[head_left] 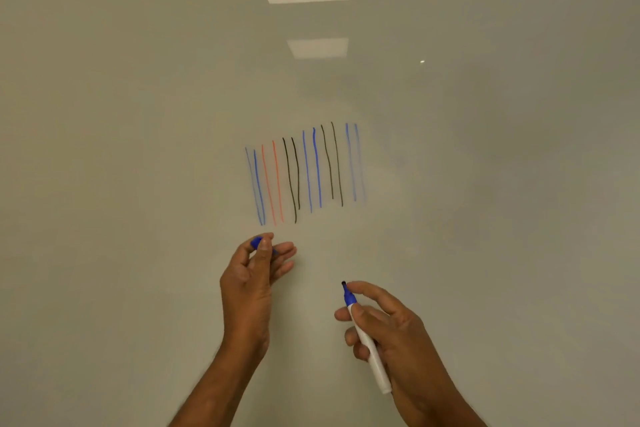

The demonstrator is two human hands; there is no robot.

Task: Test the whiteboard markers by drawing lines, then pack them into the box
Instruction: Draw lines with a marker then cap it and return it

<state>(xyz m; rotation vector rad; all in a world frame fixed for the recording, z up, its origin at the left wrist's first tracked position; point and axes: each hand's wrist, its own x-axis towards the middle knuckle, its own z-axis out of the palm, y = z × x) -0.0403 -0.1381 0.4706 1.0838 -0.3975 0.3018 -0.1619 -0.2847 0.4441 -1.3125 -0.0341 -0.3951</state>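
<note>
On whiteboard (138,114), twelve coloured lines (304,173)

Both hands are raised before the whiteboard (138,114), below a row of upright drawn lines (304,173) in blue, red and black. The left hand (252,284) pinches a blue cap (257,242) at its fingertips. The right hand (391,333) grips an uncapped white marker (367,343), its dark tip pointing up, clear of the lines.
</note>
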